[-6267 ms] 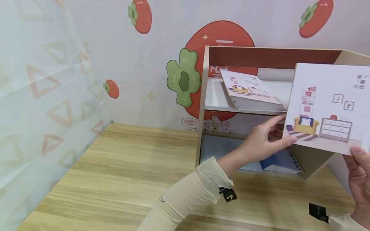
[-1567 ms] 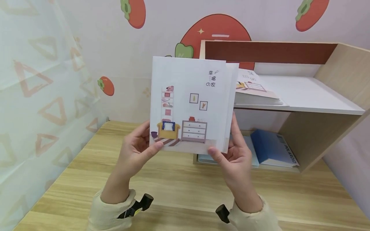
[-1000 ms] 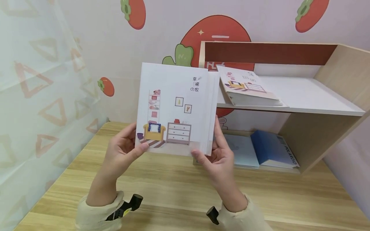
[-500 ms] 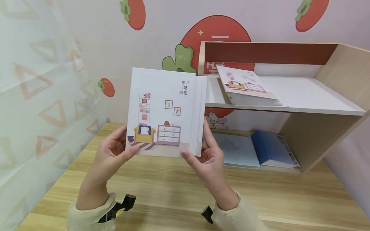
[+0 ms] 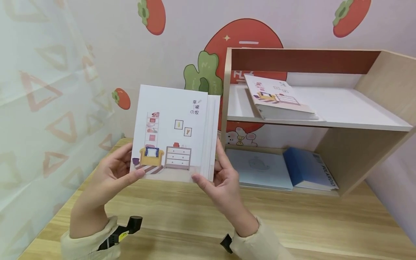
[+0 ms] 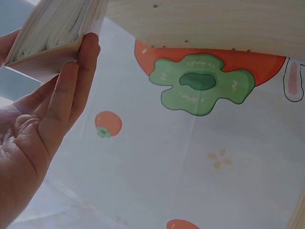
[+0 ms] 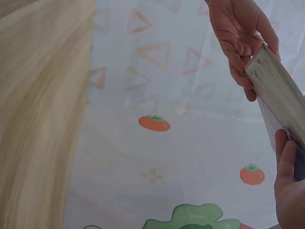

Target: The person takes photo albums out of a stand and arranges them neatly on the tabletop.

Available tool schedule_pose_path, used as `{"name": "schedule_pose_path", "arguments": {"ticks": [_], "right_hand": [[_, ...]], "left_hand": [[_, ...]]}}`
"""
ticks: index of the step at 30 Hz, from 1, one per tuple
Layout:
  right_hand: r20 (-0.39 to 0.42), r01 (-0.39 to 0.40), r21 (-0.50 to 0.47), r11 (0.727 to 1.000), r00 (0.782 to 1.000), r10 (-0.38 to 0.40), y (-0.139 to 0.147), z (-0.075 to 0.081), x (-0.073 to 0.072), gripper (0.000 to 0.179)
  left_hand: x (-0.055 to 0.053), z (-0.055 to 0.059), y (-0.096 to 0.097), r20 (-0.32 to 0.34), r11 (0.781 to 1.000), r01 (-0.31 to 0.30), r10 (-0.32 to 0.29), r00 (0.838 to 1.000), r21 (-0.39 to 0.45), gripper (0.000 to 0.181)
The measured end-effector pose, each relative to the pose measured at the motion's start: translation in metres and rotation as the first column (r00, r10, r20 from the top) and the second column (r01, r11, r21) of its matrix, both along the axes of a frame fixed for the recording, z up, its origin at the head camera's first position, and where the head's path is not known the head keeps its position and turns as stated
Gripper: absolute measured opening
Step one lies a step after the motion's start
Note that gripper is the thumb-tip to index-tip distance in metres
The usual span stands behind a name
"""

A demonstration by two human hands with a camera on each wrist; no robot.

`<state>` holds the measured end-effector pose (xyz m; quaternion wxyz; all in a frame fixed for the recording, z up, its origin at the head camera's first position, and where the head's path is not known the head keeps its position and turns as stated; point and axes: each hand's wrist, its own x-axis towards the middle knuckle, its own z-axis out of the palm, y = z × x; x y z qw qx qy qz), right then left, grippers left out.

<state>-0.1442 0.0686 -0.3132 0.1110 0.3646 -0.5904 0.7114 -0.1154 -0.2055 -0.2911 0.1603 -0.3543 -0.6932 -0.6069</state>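
A thick white photo album [image 5: 169, 133] faces me, tilted back, above the table. An armchair and a chest of drawers are drawn on its cover. My left hand [image 5: 112, 175] grips its lower left corner, thumb on the cover and fingers behind. At the lower right corner my right hand [image 5: 224, 184] holds it the same way. The left wrist view shows the album's page edges [image 6: 50, 28] beside my left hand [image 6: 43, 114]. Both hands appear in the right wrist view, with the album [image 7: 279, 90] between them.
To the right stands a two-tier wooden shelf [image 5: 360, 155]. A matching white album [image 5: 276, 99] lies on its upper tier. Below are a light-blue book [image 5: 260, 168] and a darker blue one [image 5: 308, 168] marked POLAROID. The wood-grain table [image 5: 182, 216] meets a patterned wall.
From in front of the shelf's right side, both hands have carried the album left, and lately also lower. It now stands left of the shelf, which shows more fully. The shelf's books stay put.
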Motion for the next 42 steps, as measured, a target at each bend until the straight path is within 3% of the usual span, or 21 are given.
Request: {"name": "schedule_pose_path", "arguments": {"ticks": [5,10,14,23,35,42], "right_hand": [[0.021,-0.017,0.005,1.000,1.000,0.017,-0.005,-0.004,-0.001,0.095],[0.069,-0.045,0.037,0.998,0.997,0.042,-0.010,-0.005,-0.003,0.096],[0.090,-0.064,0.059,0.996,0.994,0.059,-0.016,-0.005,-0.004,0.096],[0.156,-0.125,0.066,0.990,0.981,0.114,-0.029,-0.007,-0.006,0.099],[0.157,-0.063,0.171,0.983,0.987,0.036,-0.036,-0.011,-0.008,0.094],[0.176,-0.024,0.247,0.969,0.984,-0.021,-0.042,-0.018,-0.012,0.089]], "left_hand": [[0.002,0.000,-0.006,0.055,0.999,0.033,-0.031,0.998,-0.021,0.065],[0.004,0.000,-0.015,0.116,0.991,0.083,-0.070,0.991,-0.106,0.078],[0.006,-0.001,-0.022,0.125,0.989,0.070,-0.054,0.991,-0.128,0.084],[0.005,-0.006,-0.040,0.133,0.988,0.101,-0.085,0.987,-0.115,0.087],[0.001,-0.009,-0.063,0.202,0.974,0.098,-0.056,0.978,-0.205,0.082],[-0.002,-0.014,-0.076,0.192,0.964,0.106,-0.059,0.980,-0.243,0.084]]}}
